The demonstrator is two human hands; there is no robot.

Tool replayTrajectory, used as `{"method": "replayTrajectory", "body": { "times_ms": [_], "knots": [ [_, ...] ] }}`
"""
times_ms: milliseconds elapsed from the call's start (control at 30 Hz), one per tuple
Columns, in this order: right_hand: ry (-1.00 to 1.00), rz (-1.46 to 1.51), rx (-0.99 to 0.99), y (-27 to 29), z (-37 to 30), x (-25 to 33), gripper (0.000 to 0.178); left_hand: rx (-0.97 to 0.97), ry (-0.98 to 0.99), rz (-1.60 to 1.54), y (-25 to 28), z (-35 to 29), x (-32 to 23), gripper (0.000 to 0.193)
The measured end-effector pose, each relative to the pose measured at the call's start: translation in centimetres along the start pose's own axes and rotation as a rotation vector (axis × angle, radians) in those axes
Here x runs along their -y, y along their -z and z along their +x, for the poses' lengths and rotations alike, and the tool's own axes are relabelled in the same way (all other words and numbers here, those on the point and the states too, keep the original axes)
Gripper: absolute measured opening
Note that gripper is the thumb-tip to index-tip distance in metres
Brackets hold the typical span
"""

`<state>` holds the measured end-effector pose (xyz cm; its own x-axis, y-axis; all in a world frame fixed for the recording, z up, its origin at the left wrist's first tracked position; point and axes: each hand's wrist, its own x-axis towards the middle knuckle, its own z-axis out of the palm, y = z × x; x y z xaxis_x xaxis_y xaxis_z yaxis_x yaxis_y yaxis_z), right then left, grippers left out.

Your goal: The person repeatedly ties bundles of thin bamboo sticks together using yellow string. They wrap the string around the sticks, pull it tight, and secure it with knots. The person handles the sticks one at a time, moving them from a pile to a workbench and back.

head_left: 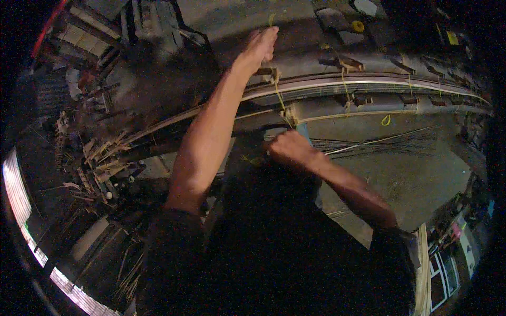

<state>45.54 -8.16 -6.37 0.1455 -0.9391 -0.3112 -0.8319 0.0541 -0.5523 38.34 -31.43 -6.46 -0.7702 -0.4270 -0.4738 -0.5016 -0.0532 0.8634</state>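
A bundle of long, thin pale strips (379,80) bends across the view from left to right. A thin yellow cord (280,95) crosses it in front of me. My left hand (261,46) is stretched out beyond the bundle, its fingers closed, with a short yellow end of cord sticking out past the fingertips. On the near side my right hand (290,145) is a fist close to my body, just below the cord's near end. Its fingers face away, so its grip is partly hidden. The cord looks drawn between the two hands.
More yellow ties and short wooden blocks (361,100) sit along the bundle to the right. A yellow cord loop (386,120) and thin dark rods (379,143) lie on the near floor. Scrap wood (108,168) is piled at left. A yellow roll (358,26) lies at the far right.
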Motion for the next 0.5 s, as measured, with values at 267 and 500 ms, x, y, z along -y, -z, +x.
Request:
{"method": "replayTrajectory", "body": {
  "times_ms": [267,500],
  "knots": [
    [-0.138,1.849,-0.214,1.0,-0.3,11.3,0.079,-0.173,-0.478,0.768,19.2,-3.2,1.6,0.045],
    [-0.326,0.842,-0.629,3.5,6.1,12.9,0.019,-0.101,-0.563,0.535,17.5,-18.2,7.0,0.026]
  ]
}}
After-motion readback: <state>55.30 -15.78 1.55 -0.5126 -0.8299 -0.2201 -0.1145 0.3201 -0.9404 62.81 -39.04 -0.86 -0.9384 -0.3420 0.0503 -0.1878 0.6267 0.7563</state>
